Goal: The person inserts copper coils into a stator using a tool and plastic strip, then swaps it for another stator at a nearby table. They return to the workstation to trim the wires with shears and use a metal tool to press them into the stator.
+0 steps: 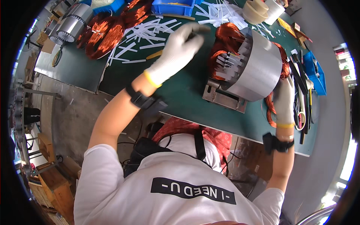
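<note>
- Ring-shaped core (264,71): bare grey metal, smooth around its curved outside, with a soft satin sheen.
- Windings (227,37) in the core: fine copper-coloured wire, glossy — the bundles catch bright streaks.
- Loose coils (107,39): wire of the same look, just as shiny.
- Cradle (223,99): metal, patchier in finish than the core.
- Strips (150,32): flat, white, matt, paper-like.
- Left glove (180,47) and right glove (284,99): white knitted cloth, matt.
- Tabletop (180,101): smooth green surface — dull rather than glossy.
- Blue bin (171,9): smooth plastic, slightly shiny.
- White shirt (187,213): soft matt cloth.
- Crate (60,187): wood, unpolished.
</note>
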### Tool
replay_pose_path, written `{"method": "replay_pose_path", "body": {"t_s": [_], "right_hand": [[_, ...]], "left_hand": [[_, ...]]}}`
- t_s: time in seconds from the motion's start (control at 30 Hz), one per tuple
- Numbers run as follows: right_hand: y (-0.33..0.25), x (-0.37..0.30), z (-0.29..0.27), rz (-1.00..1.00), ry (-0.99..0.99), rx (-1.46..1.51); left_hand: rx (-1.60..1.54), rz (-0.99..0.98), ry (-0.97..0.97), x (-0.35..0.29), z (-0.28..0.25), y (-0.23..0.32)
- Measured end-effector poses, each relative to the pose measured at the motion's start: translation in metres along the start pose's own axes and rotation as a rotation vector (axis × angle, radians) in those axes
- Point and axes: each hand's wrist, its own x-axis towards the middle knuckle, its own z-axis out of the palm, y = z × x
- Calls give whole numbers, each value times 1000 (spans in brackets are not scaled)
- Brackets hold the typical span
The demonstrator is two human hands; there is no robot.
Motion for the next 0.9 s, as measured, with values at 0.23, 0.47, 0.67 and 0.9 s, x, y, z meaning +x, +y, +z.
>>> {"method": "replay_pose_path", "body": {"t_s": [0.23,0.47,0.67,0.9], "right_hand": [[43,-73,-17,581,-42,165],[156,-34,92,437,-154,105],[174,3,136,227,-259,154],[180,61,143,-21,-287,146]], "left_hand": [[455,628,-191,-33,19,6],[632,578,-170,-35,33,-2],[429,495,-107,-41,30,2],[-282,-186,-199,-38,3,32]]}}
